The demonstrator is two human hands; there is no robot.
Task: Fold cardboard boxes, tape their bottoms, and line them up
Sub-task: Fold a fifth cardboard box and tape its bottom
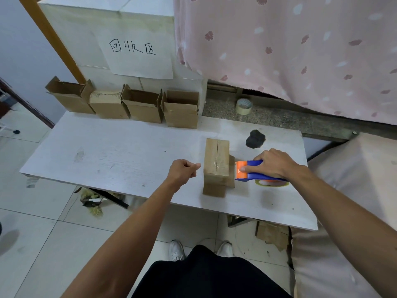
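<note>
A small cardboard box [217, 162] stands upside down on the white table [120, 153], its bottom flaps closed and a strip of clear tape along the seam. My right hand [275, 163] grips a blue and orange tape dispenser [247, 171] just to the right of the box, its orange blade end close to the box's side. My left hand [184, 171] hovers just left of the box with fingers curled, holding nothing. Several open folded boxes [141, 105] stand in a row at the table's far edge.
A roll of tape [243, 106] lies on the grey ledge behind the table. A black smudge [255, 138] marks the tabletop right of the box. A white block with a paper sign [137, 50] rises behind the row. Flat cardboard [272, 234] lies under the table.
</note>
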